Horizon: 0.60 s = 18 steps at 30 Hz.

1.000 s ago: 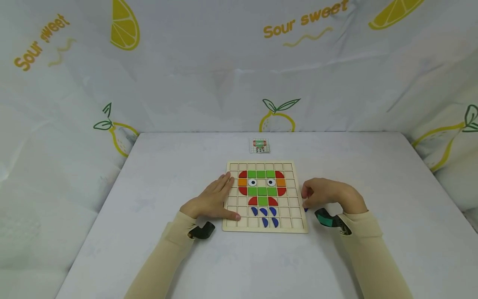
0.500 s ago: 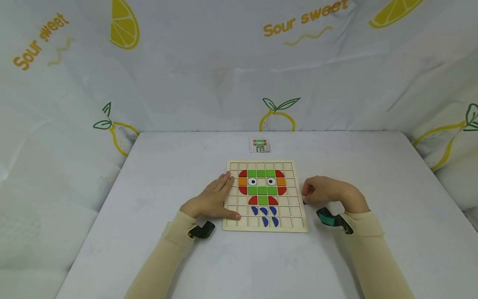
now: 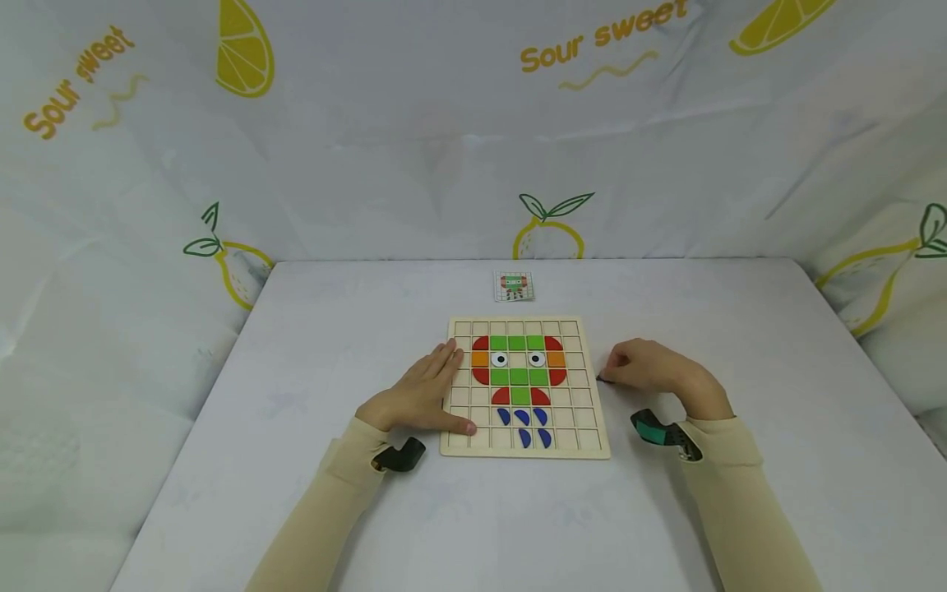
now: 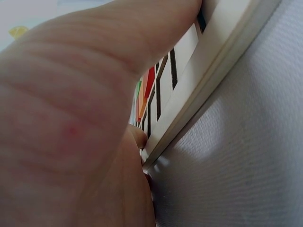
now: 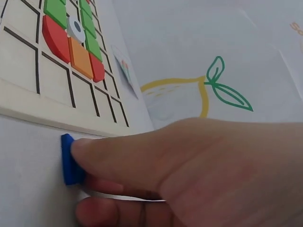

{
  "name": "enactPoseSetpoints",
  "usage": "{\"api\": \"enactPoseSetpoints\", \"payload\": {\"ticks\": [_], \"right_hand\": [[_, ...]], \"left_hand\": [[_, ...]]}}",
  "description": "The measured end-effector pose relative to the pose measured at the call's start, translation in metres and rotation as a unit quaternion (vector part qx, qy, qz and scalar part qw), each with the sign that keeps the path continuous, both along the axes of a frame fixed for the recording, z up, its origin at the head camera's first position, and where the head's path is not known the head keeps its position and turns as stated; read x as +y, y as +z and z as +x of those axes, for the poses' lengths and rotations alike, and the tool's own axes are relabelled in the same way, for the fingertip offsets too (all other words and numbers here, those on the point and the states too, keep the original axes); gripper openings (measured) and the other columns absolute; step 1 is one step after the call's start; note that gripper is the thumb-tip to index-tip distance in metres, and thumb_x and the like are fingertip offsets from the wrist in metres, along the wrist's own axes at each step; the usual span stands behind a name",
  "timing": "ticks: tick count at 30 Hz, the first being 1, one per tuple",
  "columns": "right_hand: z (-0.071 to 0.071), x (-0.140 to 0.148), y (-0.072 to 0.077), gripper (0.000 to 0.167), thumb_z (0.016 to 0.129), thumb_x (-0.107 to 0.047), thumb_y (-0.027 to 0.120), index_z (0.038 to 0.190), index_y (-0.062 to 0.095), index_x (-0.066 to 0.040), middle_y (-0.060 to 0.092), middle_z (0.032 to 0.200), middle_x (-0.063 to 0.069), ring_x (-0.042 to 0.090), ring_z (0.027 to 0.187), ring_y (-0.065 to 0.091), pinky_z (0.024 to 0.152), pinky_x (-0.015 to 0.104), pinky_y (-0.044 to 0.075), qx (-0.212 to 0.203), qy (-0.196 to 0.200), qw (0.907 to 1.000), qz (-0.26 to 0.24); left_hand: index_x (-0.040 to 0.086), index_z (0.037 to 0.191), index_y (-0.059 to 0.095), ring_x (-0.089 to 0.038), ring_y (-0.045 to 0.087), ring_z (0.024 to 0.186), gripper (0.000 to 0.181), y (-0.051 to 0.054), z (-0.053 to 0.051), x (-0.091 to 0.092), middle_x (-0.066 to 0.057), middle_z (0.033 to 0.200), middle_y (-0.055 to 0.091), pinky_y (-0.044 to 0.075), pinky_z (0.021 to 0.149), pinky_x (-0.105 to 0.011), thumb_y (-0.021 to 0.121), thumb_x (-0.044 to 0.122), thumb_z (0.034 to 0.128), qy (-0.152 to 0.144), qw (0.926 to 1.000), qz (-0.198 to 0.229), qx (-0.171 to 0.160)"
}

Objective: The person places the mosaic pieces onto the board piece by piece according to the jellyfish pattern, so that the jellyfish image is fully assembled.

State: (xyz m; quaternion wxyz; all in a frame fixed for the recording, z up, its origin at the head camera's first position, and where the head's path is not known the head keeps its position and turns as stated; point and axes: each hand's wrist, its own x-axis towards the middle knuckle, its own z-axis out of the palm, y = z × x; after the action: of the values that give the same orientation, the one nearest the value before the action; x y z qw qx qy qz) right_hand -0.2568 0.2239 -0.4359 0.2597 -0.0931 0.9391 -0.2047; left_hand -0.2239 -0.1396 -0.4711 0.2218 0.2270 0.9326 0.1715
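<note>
A wooden grid board (image 3: pixel 584 440) lies on the table, bearing a figure of green, red and orange pieces, two eye pieces and several blue half-round pieces (image 3: pixel 521 418) below. My left hand (image 3: pixel 422 393) rests flat over the board's left edge, fingers straight, thumb on the lower left squares. Beside the board's right edge, my right hand (image 3: pixel 647 367) pinches one blue half-round piece (image 5: pixel 70 161) between thumb and fingers; the right wrist view shows it standing on edge, just off the board's rim. The left wrist view shows mostly the left thumb and palm.
A small pattern card (image 3: pixel 514 286) with a similar figure lies behind the board. A white cloth (image 3: pixel 355 526) covers the table. Behind it hangs a backdrop (image 3: pixel 436 181) printed with lemons and lettering.
My right hand has moved slightly away from me along the board's right edge, with the blue half-round piece. My left hand and the board have stayed in place.
</note>
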Motion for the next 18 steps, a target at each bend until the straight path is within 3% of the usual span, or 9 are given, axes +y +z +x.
{"api": "enactPoseSetpoints", "payload": {"ticks": [5, 9, 18], "right_hand": [[-0.0013, 0.004, -0.0011, 0.028, 0.098, -0.029, 0.061, 0.104, 0.065, -0.002, 0.063, 0.092, 0.009, 0.024, 0.088, 0.055, 0.073, 0.034, 0.047, 0.04, -0.026, 0.9989, 0.002], [-0.0014, 0.0045, -0.0038, 0.025, 0.096, -0.023, 0.065, 0.11, 0.066, -0.003, 0.065, 0.098, 0.01, 0.025, 0.091, 0.056, 0.079, 0.037, 0.049, 0.051, -0.016, 0.998, -0.033], [-0.003, -0.002, -0.0067, 0.013, 0.094, -0.015, 0.067, 0.101, 0.069, -0.004, 0.067, 0.093, 0.007, 0.022, 0.085, 0.056, 0.074, 0.032, 0.05, 0.065, -0.004, 0.997, -0.042]], "left_hand": [[0.006, 0.163, 0.003, -0.028, -0.005, 0.161, 0.124, 0.0007, 0.0002, 0.0004, -0.01, 0.172, -0.01, 0.007, 0.131, -0.048, 0.076, 0.063, 0.0803, 0.001, 1.0, 0.002, -0.002], [0.007, 0.164, 0.002, -0.027, -0.007, 0.161, 0.124, 0.0013, 0.0006, 0.0005, -0.009, 0.172, -0.011, 0.005, 0.131, -0.047, 0.075, 0.064, 0.0805, 0.002, 1.0, 0.001, -0.006], [0.008, 0.164, 0.001, -0.027, -0.007, 0.161, 0.124, 0.0027, 0.0011, -0.0003, -0.008, 0.172, -0.012, 0.006, 0.131, -0.048, 0.074, 0.064, 0.0809, 0.001, 1.0, -0.003, -0.007]]}}
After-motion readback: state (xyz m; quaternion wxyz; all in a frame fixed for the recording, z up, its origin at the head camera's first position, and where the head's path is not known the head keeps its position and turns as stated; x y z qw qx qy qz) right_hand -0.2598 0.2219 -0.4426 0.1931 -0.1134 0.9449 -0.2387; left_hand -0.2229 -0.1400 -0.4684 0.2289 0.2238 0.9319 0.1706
